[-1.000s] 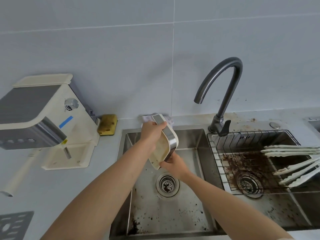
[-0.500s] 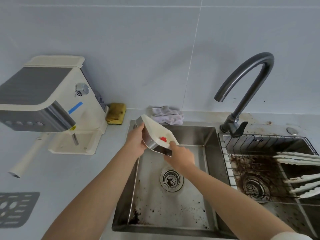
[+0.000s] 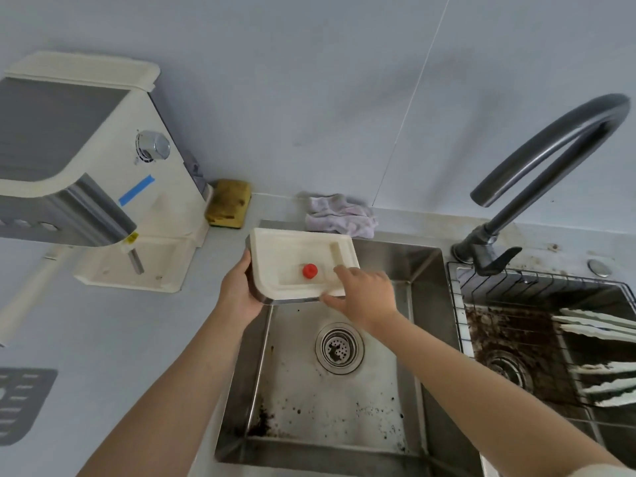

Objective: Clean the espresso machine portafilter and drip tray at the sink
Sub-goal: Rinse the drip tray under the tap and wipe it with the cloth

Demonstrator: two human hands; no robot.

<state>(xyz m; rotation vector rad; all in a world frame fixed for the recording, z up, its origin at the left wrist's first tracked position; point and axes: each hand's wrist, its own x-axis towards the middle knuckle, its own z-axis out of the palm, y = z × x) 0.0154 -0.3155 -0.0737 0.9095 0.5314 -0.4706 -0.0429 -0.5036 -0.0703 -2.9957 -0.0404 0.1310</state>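
Note:
The cream drip tray [image 3: 292,256] with a steel front and a red float [image 3: 309,271] is level, open side up, over the back left corner of the sink [image 3: 344,414]. My left hand [image 3: 239,292] grips its left front corner from below. At the right front corner, my right hand [image 3: 364,294] pinches the tray, fingers on top and thumb on the steel edge. The espresso machine [image 3: 69,139] stands on the counter to the left. A long cream handle [image 3: 31,290] sticks out under it.
A yellow sponge [image 3: 229,203] and a crumpled cloth [image 3: 339,216] lie against the wall behind the sink. The dark faucet [image 3: 550,139] arches at right over a wire rack [image 3: 516,280] holding white utensils [image 3: 599,325] above coffee grounds. A grey grate [image 3: 20,404] lies on the counter.
The tray has turned from steeply tilted to level with its open side up, and both hands have carried it left toward the sink's back corner.

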